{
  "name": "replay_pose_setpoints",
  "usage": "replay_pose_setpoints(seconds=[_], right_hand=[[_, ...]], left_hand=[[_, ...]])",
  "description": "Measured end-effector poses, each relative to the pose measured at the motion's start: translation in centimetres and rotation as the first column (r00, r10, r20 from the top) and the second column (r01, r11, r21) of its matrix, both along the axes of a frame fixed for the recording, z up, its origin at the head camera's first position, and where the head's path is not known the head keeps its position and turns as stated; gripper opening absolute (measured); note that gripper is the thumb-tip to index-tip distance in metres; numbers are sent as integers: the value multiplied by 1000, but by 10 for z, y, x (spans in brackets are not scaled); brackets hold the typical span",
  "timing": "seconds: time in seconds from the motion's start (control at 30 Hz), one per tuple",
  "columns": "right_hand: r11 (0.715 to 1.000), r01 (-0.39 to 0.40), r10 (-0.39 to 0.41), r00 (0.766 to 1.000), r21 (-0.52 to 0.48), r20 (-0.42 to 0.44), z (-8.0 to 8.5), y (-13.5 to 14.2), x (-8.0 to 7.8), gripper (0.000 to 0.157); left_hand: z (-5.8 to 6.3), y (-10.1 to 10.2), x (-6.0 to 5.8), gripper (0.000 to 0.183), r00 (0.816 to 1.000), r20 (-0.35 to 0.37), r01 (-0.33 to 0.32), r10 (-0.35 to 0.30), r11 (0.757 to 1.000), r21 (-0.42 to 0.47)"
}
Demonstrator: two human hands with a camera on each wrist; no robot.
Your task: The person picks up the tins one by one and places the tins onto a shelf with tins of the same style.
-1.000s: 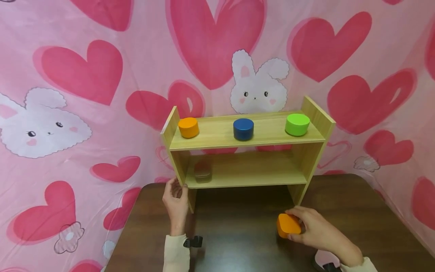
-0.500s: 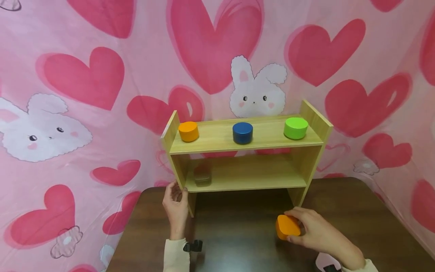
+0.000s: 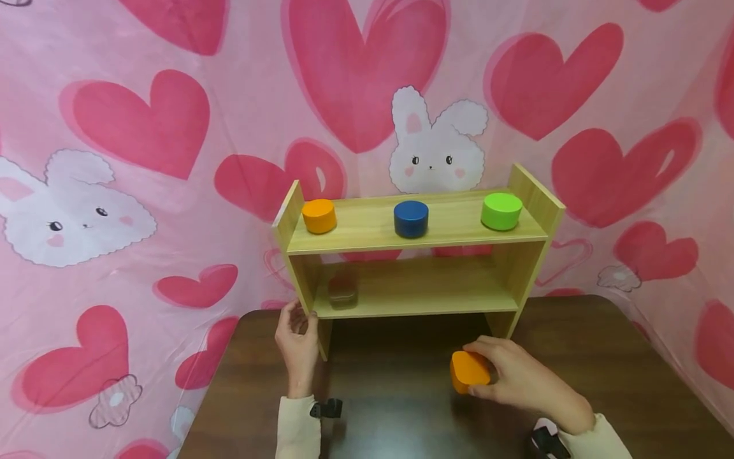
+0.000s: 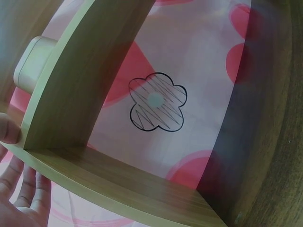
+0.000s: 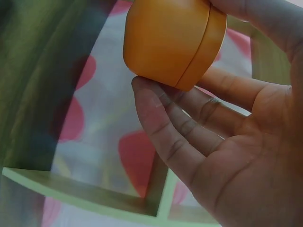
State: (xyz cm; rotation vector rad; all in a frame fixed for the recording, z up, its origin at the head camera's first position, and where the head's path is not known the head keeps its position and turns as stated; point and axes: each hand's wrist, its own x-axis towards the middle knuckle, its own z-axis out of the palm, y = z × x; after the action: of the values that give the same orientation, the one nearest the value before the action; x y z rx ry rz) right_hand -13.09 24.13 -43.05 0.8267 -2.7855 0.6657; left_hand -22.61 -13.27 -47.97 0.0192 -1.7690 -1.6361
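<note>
My right hand (image 3: 513, 376) grips an orange square tin with rounded corners (image 3: 469, 373) between thumb and fingers, in front of the shelf's right half. In the right wrist view a lid seam runs round the tin (image 5: 165, 38), and the fingertips press its side. My left hand (image 3: 298, 344) holds the left side panel of a small wooden shelf (image 3: 424, 309). In the left wrist view the thumb (image 4: 8, 130) lies at the panel's edge by the middle board, with the other fingers (image 4: 28, 189) outside it.
On the top board stand a round orange tin (image 3: 319, 217), a blue tin (image 3: 410, 219) and a green tin (image 3: 501, 211). A see-through squarish container (image 3: 342, 292) sits left on the middle board. The shelf stands on a dark wooden table (image 3: 395, 395) against a pink patterned backdrop (image 3: 258, 95).
My right hand has moved a little left and toward the shelf with the orange square tin. My left hand keeps its place on the shelf's side panel.
</note>
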Motion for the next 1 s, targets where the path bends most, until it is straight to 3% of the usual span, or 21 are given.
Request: replay_pose_setpoints(seconds=[0.07,0.33,0.63,1.0], right_hand=[[1000,-9,9,1000,8,3,7,-2,-3,54],[1000,-21,20,996,6,87,27,-12,-11,52],[999,-10,6,995,42,103,38,-18,-17,53],[999,-19,15,997,47,79,50,-23,-25,53]], left_hand=[[-7,-3,-7,29,1000,-2,3,-3,1000,4],[-6,0,-8,30,1000,3,-22,22,1000,8],[20,7,12,27,1000,-15,-5,5,1000,-8],[22,8,13,27,1000,-8,-5,5,1000,5]])
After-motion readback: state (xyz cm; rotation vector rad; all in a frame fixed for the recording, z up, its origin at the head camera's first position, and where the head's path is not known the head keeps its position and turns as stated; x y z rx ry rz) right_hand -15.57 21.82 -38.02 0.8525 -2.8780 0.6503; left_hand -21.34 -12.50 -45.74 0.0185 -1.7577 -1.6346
